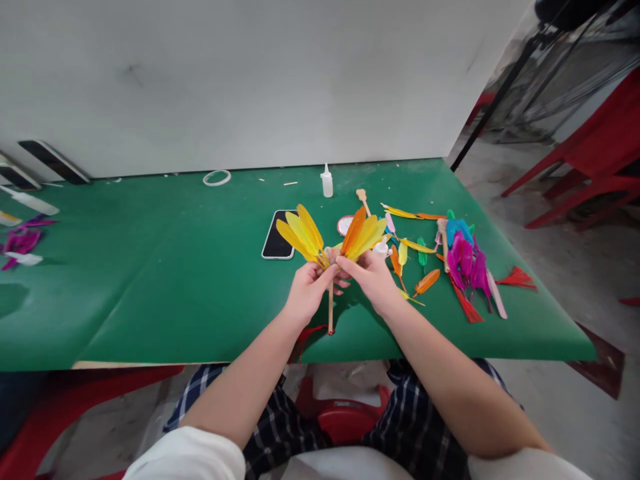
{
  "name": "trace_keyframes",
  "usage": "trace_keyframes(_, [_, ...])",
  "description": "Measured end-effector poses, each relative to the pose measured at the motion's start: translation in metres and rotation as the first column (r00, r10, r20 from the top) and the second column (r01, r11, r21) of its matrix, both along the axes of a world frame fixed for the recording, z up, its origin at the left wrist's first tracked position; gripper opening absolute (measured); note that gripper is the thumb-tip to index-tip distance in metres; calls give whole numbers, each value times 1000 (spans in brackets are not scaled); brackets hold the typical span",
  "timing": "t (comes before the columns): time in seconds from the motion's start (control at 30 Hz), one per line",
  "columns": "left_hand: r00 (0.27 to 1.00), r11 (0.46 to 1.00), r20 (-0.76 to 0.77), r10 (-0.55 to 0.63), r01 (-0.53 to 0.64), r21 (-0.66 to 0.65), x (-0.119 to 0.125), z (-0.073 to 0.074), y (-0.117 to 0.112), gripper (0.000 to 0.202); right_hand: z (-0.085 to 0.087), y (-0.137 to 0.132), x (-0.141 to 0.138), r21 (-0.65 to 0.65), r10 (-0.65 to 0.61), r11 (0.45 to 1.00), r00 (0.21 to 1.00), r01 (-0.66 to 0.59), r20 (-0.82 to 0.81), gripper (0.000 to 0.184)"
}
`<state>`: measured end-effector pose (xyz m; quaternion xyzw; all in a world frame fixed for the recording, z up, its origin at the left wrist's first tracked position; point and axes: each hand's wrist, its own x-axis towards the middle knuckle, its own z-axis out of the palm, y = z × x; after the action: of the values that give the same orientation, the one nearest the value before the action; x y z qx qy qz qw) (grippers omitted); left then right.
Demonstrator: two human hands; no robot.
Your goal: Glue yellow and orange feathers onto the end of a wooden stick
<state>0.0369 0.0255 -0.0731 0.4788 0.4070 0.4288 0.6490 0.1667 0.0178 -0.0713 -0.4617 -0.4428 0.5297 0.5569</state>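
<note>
Both hands are closed around a feather fan (pixel 331 310) with a thin wooden handle pointing down toward me and a red tassel (pixel 303 340) near its lower end. Yellow feathers (pixel 303 233) spread up on the left side; orange and yellow feathers (pixel 364 235) spread on the right. My left hand (pixel 311 292) pinches the fan at the left feathers' base. My right hand (pixel 373 277) grips the base of the right feathers, its thumb close to the left thumb. The fingers hide most of the fan's middle.
Behind the fan lie a phone (pixel 278 237) and a round white disc (pixel 345 225). A glue bottle (pixel 327 183) stands farther back, near a white ring (pixel 217 178). Loose feathers (pixel 427 282) and purple-blue feather fans (pixel 466 260) lie right on the green table (pixel 175 280).
</note>
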Motion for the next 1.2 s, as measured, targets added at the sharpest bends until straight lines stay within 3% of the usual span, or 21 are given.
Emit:
trace_keyframes(0.13, [1000, 998, -19, 1, 0, 55, -1, -3, 1, 34, 4, -4, -6, -48, 57, 997, 996, -60, -64, 30])
trace_keyframes(0.43, [998, 991, -58, 1, 7, 132, -2, -4, -1, 29, 14, -9, -11, -60, -34, 998, 976, 22, -213, 27])
trace_keyframes(1.2, [996, 986, -86, -15, 29, 165, -3, -3, -2, 31, 10, -9, -11, -70, -61, 996, 982, 49, -177, 27])
